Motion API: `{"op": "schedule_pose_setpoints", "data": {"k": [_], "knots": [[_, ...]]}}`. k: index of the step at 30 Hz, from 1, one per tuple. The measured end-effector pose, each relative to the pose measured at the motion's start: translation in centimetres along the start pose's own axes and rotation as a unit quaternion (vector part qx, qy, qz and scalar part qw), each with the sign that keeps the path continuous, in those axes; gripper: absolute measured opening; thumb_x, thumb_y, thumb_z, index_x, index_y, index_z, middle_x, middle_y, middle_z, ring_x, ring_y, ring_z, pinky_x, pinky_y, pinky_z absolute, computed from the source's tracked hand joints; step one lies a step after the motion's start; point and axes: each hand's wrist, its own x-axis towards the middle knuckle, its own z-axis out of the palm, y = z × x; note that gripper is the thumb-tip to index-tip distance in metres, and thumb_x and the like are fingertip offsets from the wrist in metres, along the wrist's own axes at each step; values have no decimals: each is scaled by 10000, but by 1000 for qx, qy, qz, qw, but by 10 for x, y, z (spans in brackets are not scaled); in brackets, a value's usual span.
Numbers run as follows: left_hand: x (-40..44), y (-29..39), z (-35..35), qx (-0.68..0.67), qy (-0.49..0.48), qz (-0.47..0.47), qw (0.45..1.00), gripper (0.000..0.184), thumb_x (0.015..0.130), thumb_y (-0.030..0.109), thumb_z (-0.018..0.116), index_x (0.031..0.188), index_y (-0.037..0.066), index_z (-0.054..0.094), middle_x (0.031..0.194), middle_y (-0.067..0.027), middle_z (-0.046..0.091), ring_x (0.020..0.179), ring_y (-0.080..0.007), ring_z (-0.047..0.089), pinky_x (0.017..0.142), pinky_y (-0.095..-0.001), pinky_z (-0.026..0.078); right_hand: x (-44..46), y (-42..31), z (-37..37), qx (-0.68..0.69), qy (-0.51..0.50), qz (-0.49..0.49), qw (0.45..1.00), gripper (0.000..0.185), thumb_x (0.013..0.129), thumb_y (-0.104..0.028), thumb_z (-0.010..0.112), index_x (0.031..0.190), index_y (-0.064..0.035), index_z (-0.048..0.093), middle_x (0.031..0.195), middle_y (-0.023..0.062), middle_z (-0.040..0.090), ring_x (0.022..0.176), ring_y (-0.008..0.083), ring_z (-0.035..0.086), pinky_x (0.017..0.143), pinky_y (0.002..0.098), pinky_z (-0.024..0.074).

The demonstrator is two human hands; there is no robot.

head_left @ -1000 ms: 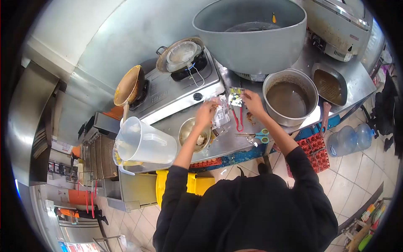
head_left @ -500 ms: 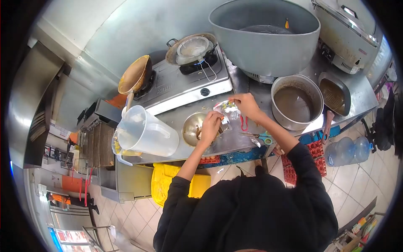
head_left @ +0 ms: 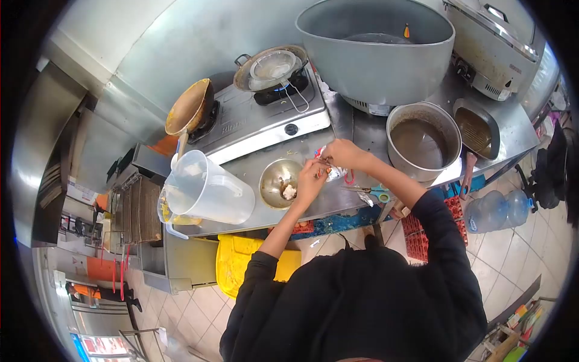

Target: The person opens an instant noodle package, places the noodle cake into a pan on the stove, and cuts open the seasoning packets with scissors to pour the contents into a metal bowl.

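My left hand (head_left: pixel 310 181) and my right hand (head_left: pixel 346 154) are close together over the steel counter, fingers pinched. Between them is a small foil packet (head_left: pixel 333 174) with red and white print, partly covered by my fingers. Below and left of my left hand sits a round metal bowl (head_left: pixel 269 182). Inside it lie a pale lump (head_left: pixel 289 192) and some dark brown matter. Scissors (head_left: pixel 380 193) with teal handles rest on the counter near my right forearm.
A large clear plastic jug (head_left: pixel 226 196) stands left of the bowl. Behind are a gas stove (head_left: pixel 259 130) with pans, and a big grey pot (head_left: pixel 380 69). A pot of brownish liquid (head_left: pixel 395 154) and a square pan (head_left: pixel 491 123) stand right. A yellow bin (head_left: pixel 232 265) is below.
My hands have drawn together at the packet, and my left hand has shifted right, away from the bowl. The pale lump in the bowl now shows.
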Motion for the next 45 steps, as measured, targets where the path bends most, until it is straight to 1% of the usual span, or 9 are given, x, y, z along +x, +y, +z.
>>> {"op": "schedule_pose_setpoints", "data": {"k": [9,15,19,21,26,28,33,38,45], "knots": [[2,11,-7,-59,28,-31,997,118,651,-35,528,750,25,550,829,-78,512,717,-181,516,602,-255,411,5,9,-3,-99,-135,40,985,162,630,-237,524,689,-120,618,657,92,575,634,283,551,573,347,432],[7,-16,-15,-48,103,-44,993,110,674,-40,524,775,5,532,865,-84,500,813,-165,508,711,-244,425,2,7,-14,46,-89,13,995,248,689,-241,487,878,-118,590,819,148,559,771,288,531,679,344,413],[4,-22,-19,-108,92,-107,984,106,743,29,515,844,-1,508,930,-81,485,860,-150,495,750,-240,411,0,8,-1,11,-41,-59,997,197,664,-188,517,815,-96,602,749,136,562,737,288,538,663,349,421],[5,-9,-22,-213,101,-140,962,217,758,67,521,955,2,457,965,-90,477,861,-144,494,773,-245,396,5,6,1,-69,-86,72,991,144,621,-153,547,728,-72,599,708,122,562,702,289,542,648,351,428],[-18,-16,-39,-222,109,-157,956,291,774,97,507,1033,8,409,994,-93,474,880,-147,491,779,-242,383,7,42,18,-36,3,163,986,137,646,-144,514,728,-93,610,751,113,579,758,287,541,682,399,419],[-38,-21,-50,-168,94,-180,965,275,783,105,493,1030,10,415,988,-87,483,870,-133,489,761,-229,379,7,50,23,-161,94,181,966,171,655,-148,506,790,-107,601,824,107,563,827,275,506,717,406,389],[-100,-16,-59,-154,121,-233,953,237,790,112,483,999,8,439,932,-65,502,837,-112,489,725,-223,387,26,31,44,-148,185,68,969,215,651,-116,516,856,-145,572,772,90,537,740,270,498,679,399,391],[-147,8,-59,-143,144,-284,937,202,782,112,498,962,22,479,814,-21,515,700,-64,459,608,-187,369,55,14,89,-144,-124,56,980,256,633,-102,525,878,-160,572,816,71,564,804,238,529,697,391,392],[-183,35,-58,-98,208,-279,932,157,784,109,495,915,23,508,773,-25,520,661,-62,448,580,-172,365,74,31,129,-226,-115,30,967,145,678,-136,468,712,-129,609,803,98,578,757,261,554,715,399,380]]}}
